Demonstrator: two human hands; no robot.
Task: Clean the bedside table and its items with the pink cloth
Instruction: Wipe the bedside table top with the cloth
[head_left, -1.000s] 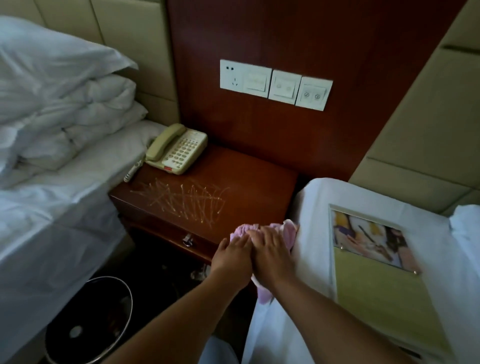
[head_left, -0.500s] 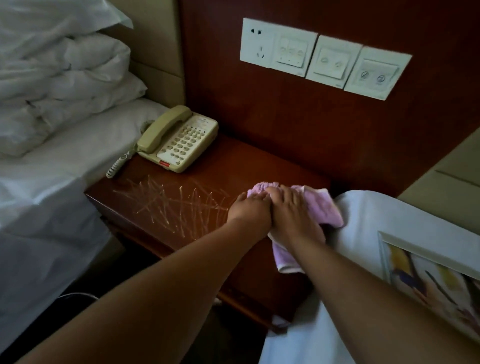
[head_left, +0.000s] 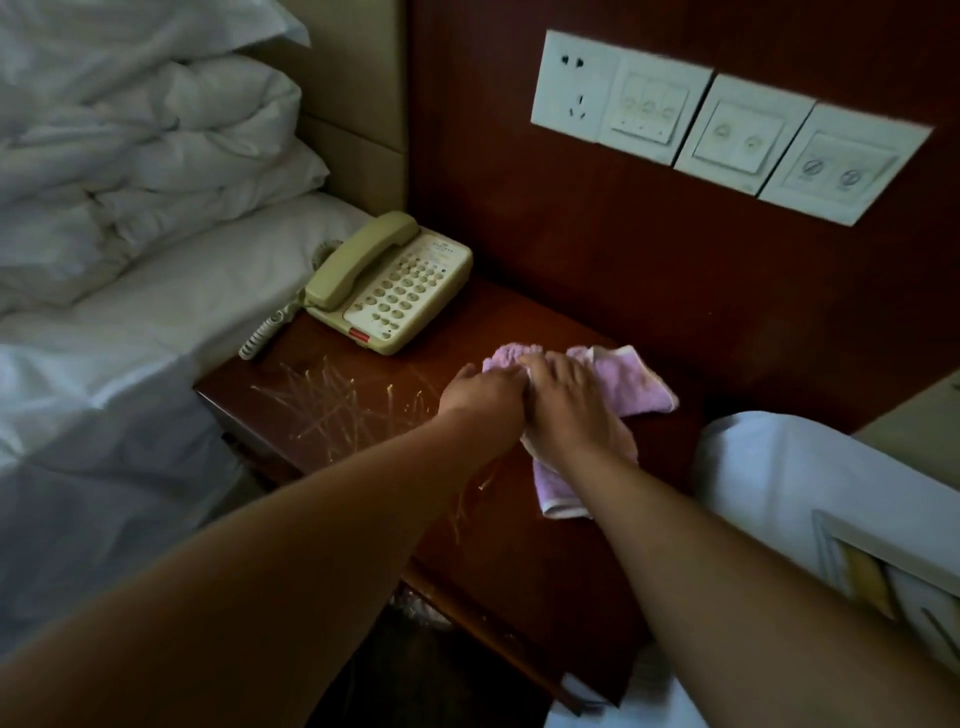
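The pink cloth (head_left: 631, 387) lies spread on the dark wooden bedside table (head_left: 524, 551), right of its middle. My right hand (head_left: 566, 405) presses flat on the cloth with fingers straight. Beside it, my left hand (head_left: 480, 392) rests on the cloth's left edge, fingers extended. Pale scribbled streaks (head_left: 332, 400) mark the tabletop to the left of my hands. A cream telephone (head_left: 389, 283) stands at the table's back left, its coiled cord (head_left: 265, 332) hanging over the left edge.
A bed with white sheets and piled pillows (head_left: 135, 171) borders the table on the left. A second white bed (head_left: 810, 483) with a framed card (head_left: 893, 577) lies on the right. White switch plates (head_left: 727, 124) sit on the wooden wall panel behind.
Both hands have slid the pink cloth from the table's front right edge farther onto the tabletop toward the wall. The view has moved closer to the table.
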